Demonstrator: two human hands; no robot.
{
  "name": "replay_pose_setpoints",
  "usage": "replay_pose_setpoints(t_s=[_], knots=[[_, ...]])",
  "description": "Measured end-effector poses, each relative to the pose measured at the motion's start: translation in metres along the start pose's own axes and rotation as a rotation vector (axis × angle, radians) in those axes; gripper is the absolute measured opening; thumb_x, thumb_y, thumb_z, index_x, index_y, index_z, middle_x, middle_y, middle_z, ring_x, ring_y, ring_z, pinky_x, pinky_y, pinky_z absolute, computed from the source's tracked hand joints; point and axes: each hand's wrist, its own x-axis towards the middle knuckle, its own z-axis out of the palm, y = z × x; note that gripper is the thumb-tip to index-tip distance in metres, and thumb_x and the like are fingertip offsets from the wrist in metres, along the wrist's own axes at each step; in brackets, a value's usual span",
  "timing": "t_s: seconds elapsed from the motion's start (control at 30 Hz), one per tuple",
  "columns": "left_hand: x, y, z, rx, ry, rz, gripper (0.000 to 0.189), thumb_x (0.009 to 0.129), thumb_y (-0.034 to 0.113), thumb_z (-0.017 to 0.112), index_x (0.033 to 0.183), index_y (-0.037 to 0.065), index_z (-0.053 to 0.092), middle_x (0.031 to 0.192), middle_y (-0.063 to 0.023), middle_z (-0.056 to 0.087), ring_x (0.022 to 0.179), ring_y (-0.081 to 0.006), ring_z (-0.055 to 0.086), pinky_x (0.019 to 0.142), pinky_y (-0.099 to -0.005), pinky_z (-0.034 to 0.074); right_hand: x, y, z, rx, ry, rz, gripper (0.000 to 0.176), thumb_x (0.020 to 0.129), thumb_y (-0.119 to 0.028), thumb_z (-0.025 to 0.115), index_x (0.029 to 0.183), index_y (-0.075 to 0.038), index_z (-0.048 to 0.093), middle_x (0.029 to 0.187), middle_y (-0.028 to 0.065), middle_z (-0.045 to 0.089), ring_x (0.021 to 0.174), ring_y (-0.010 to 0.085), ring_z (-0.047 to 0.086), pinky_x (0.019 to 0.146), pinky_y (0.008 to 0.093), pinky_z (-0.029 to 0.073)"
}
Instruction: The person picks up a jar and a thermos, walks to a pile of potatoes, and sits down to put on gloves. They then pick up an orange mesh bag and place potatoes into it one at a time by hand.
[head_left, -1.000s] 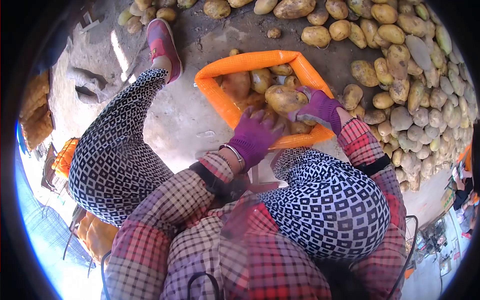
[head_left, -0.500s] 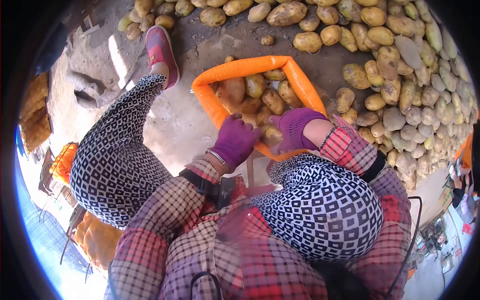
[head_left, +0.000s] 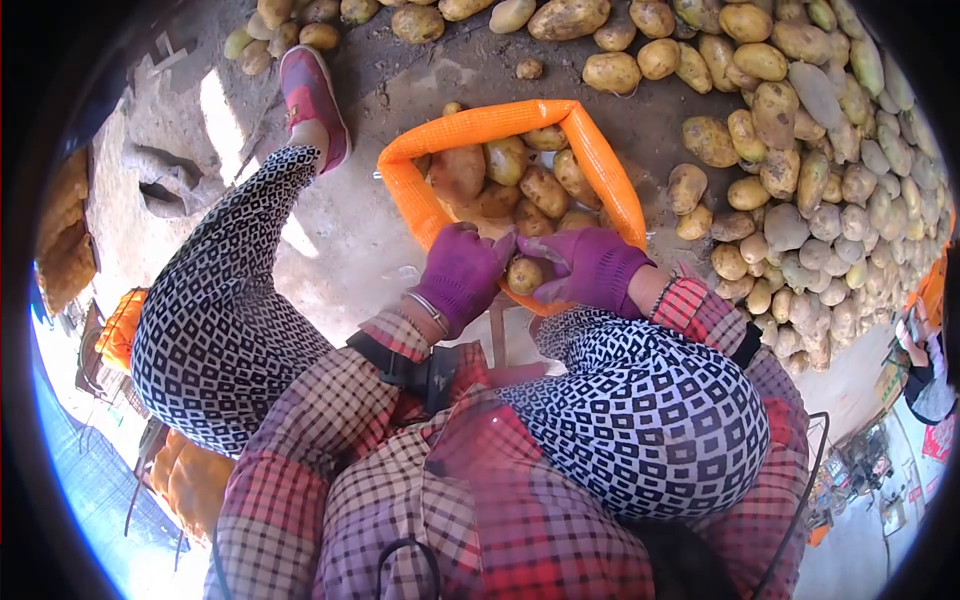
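Observation:
An orange mesh bag (head_left: 478,130) stands with its rolled rim held wide, several potatoes (head_left: 545,190) inside it. My left hand (head_left: 462,278), in a purple glove, is closed over the near left part of the rim, its fingertips by my right thumb. On the near right side, my right hand (head_left: 592,268), gloved the same way, closes its thumb and fingers around a small round potato (head_left: 524,276). That potato sits between both hands at the near edge of the opening. My palms and the rim beneath them are hidden.
A large heap of potatoes (head_left: 830,210) spreads along the right and far side. Loose potatoes (head_left: 686,190) lie just right of the bag. A grey sack (head_left: 170,180) lies on the floor at left, near my pink shoe (head_left: 315,105). Filled orange sacks (head_left: 190,480) stand at lower left.
My right hand has turned and moved slightly left and down, now with the small potato in its fingers. Both hands are closer together. The view has shifted slightly.

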Motion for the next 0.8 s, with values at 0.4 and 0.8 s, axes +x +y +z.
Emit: replay_pose_setpoints(t_s=[0.4,0.8], knots=[[0.007,-0.002,-0.002,-0.024,-0.052,0.056,0.052,0.07,0.021,0.072,0.118,0.009,0.057,0.072,-0.0082,0.065,0.08,-0.0304,0.063,0.077,-0.0418,0.047,-0.041,0.169,-0.03,0.4,1.415,0.329,0.058,0.086,-0.021,0.068,0.138,-0.013,0.043,0.122,0.0116,0.057,0.105,0.0219,0.06,0.087,0.0317,0.05],[0.01,0.001,-0.013,-0.021,-0.172,-0.019,0.052,0.069,0.019,0.072,0.118,0.01,0.058,0.078,-0.009,0.066,0.081,-0.0319,0.063,0.076,-0.0418,0.047,-0.033,0.197,-0.026,0.269,1.225,0.218,0.076,0.073,-0.03,0.079,0.138,-0.017,0.042,0.12,0.0138,0.055,0.111,0.0264,0.057,0.093,0.0406,0.047]])
